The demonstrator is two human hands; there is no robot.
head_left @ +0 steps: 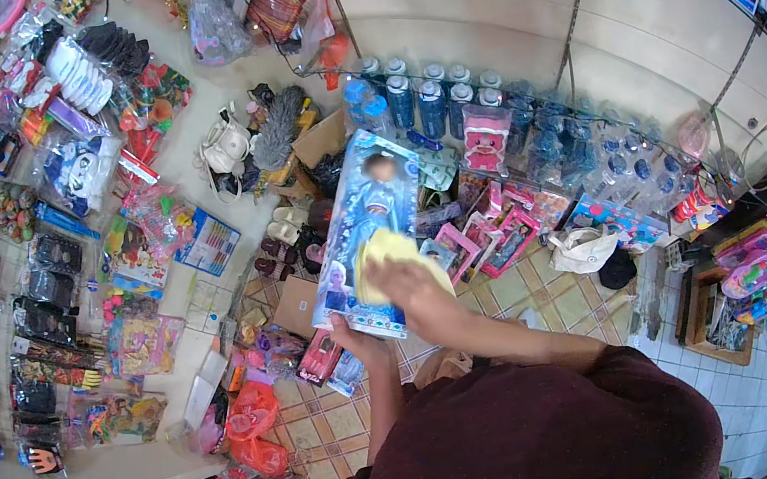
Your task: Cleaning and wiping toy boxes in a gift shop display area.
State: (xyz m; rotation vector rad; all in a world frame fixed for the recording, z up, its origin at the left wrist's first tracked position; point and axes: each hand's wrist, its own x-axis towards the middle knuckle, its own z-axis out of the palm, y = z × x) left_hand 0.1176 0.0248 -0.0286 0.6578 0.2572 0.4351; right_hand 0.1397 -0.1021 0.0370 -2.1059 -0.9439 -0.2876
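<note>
A tall blue doll box (327,239) with a doll in a blue dress is tilted in front of me. At its lower edge, my left hand (361,345) grips it, the thumb lying on the front. My right hand (410,288) presses a yellow cloth (376,253) flat against the lower front of the box. The cloth and hand cover part of the doll's dress. The fingers of my right hand are blurred, and the back of the box is hidden.
Blue bottles (432,108) line a shelf behind the box. Pink boxed toys (511,240) and a white bag (584,249) sit below. Packaged goods hang on the left wall. An opened cardboard box (295,305) and red plastic bags (252,414) stand near my left arm, on the tiled floor (324,458).
</note>
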